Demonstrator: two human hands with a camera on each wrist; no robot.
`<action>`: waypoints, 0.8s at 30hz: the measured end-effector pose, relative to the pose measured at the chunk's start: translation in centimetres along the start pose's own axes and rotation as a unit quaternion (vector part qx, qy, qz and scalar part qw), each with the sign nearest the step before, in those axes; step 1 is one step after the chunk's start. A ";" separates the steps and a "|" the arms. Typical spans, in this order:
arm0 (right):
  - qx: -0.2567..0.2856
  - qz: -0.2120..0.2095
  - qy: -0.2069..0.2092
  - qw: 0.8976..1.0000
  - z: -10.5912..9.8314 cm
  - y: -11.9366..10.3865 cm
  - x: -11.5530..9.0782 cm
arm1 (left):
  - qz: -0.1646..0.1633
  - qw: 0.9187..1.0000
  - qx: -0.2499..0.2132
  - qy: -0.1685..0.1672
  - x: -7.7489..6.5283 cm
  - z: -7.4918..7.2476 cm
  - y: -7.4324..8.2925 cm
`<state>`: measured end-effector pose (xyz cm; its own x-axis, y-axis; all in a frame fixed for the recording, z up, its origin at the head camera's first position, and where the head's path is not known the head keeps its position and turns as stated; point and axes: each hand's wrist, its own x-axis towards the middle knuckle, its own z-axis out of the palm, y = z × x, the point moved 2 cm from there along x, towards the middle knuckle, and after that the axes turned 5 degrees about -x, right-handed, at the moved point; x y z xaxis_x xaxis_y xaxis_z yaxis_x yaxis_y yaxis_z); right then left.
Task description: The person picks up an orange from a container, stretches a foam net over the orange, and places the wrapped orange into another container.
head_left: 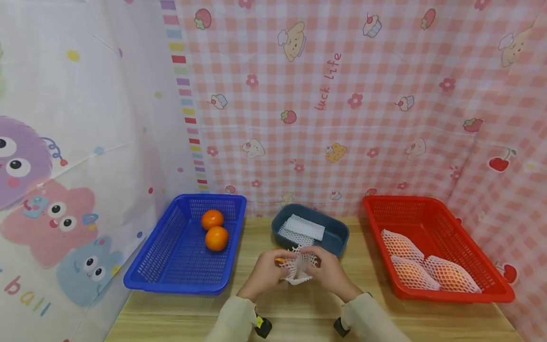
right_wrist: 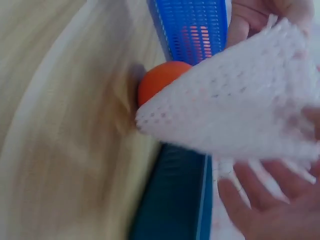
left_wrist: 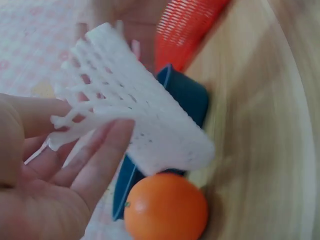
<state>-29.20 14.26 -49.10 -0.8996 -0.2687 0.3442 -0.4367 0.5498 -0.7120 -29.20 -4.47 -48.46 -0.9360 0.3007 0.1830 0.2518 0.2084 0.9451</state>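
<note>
We judge netting about half done: three netted oranges (head_left: 412,270) lie in the red basket (head_left: 453,296), two bare oranges (head_left: 216,238) in the blue basket (head_left: 171,288), one loose orange (left_wrist: 166,209) on the table (head_left: 299,311) near the foam net (left_wrist: 145,110), pinched by part-curled left hand (head_left: 267,270) and right hand (head_left: 331,270), tray (head_left: 343,235) of spare nets (head_left: 305,228) just behind.

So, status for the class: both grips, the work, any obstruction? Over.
Left grip and right grip hold white foam-mesh sleeve. Nearest round orange fruit outside it, bare. No obstruction seen.

Am seeing pale cream sleeves (head_left: 237,316) covering both forearms; black left wrist unit (head_left: 264,328) showing small yellow patch (head_left: 259,321); black right wrist unit (head_left: 341,327) sitting beside cuff.
</note>
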 end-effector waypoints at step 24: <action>0.068 0.029 -0.005 0.997 2.1 1.4 -0.6 | 0.017 0.986 -0.148 0.073 0.0 0.3 -1.6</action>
<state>-29.31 13.52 -51.60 -0.9229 -0.2485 0.2940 -0.3790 0.4529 -0.8070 -29.52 -4.49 -50.07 -0.9592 0.1601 0.2331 0.2214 -0.0875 0.9712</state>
